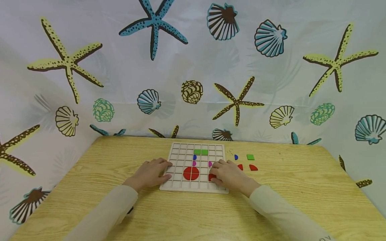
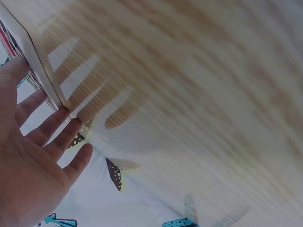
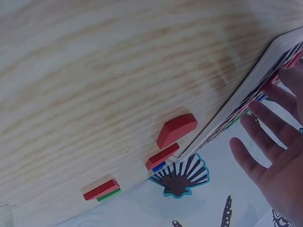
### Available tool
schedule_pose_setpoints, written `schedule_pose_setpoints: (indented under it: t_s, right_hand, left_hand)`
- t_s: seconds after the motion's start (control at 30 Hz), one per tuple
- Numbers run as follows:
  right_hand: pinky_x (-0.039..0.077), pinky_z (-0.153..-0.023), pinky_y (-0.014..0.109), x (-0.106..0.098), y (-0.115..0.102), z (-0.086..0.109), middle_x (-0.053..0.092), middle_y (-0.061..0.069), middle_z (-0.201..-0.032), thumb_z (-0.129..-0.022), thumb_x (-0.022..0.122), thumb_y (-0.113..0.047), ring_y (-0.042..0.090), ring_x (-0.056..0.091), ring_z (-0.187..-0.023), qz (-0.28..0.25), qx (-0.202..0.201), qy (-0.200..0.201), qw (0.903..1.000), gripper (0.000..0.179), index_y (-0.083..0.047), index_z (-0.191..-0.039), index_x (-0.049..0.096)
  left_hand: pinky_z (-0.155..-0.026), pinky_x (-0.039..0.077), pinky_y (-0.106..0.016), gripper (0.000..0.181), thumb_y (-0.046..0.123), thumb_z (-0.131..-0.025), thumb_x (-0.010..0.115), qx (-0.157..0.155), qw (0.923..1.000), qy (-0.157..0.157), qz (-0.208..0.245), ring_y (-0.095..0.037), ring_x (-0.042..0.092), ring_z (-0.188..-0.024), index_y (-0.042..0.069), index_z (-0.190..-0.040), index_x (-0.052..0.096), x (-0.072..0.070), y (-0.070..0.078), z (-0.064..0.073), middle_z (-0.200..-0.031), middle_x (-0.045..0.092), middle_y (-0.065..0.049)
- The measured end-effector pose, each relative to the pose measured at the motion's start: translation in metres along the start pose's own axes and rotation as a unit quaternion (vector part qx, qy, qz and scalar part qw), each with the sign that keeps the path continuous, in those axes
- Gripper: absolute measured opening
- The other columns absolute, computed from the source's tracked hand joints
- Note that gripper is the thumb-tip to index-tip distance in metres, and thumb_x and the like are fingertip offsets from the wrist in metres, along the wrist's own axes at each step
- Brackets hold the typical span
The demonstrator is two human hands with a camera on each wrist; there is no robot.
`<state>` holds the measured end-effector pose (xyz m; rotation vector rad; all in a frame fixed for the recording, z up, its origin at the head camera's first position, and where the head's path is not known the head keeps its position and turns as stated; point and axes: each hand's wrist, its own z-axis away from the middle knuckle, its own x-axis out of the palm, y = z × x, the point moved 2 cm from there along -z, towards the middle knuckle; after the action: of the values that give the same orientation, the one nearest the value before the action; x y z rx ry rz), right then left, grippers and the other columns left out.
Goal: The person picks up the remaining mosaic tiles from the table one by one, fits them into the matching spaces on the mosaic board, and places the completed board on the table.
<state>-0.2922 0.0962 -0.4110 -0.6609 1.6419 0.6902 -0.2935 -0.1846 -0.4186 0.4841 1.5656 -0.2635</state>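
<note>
A white gridded board [image 1: 178, 184] lies on the table. My left hand [image 1: 152, 172] rests at its left edge, fingers spread and fairly straight, thumb over the rim. At the board's right side is my right hand [image 1: 229, 174], its fingers extended over the grid. A red piece [image 1: 211, 177] sits on the board beside the right thumb and is partly hidden by that hand. Near its fingertips lies a magenta half-round [image 1: 210, 164]. Elsewhere on the grid are a red disc [image 1: 191, 173], green squares [image 1: 201, 152], a blue half-round [image 1: 194, 157] and another magenta half-round [image 1: 194, 163].
Right of the board lie a blue half-round [image 1: 236, 157], a green square [image 1: 250, 157], a red quarter-round [image 1: 253, 167] and another red piece [image 1: 240, 167] partly hidden by the right hand. A patterned curtain [image 1: 181, 70] stands behind the wooden table [image 1: 193, 217].
</note>
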Motion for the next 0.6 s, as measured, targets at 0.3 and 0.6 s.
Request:
schedule_pose_setpoints:
  t_s: [0.3, 0.6]
  right_hand:
    - [0.046, -0.086, 0.039, 0.001, 0.003, 0.0, 0.062, -0.001, -0.113, -0.09, 0.057, -0.032, 0.018, 0.054, -0.105, -0.018, 0.009, -0.007, 0.9998, 0.022, -0.018, -0.105, 0.065]
    - [0.046, -0.082, 0.038, -0.002, 0.011, 0.006, 0.063, 0.0, -0.107, -0.087, 0.061, -0.032, 0.019, 0.054, -0.1, -0.032, 0.029, 0.007, 0.999, 0.026, -0.014, -0.106, 0.065]
  left_hand:
    - [-0.086, 0.041, -0.053, 0.046, 0.037, -0.089, 0.057, 0.004, 1.0, 0.0, -0.008, -0.032, 0.054, -0.11, 0.013, -0.127, 0.053, -0.004, 0.003, 0.001, -0.125, 0.054, -0.01]
    - [-0.087, 0.041, -0.053, 0.046, 0.036, -0.088, 0.058, 0.001, 1.0, 0.001, -0.005, -0.033, 0.054, -0.11, 0.013, -0.127, 0.053, -0.005, 0.003, 0.001, -0.125, 0.054, -0.011]
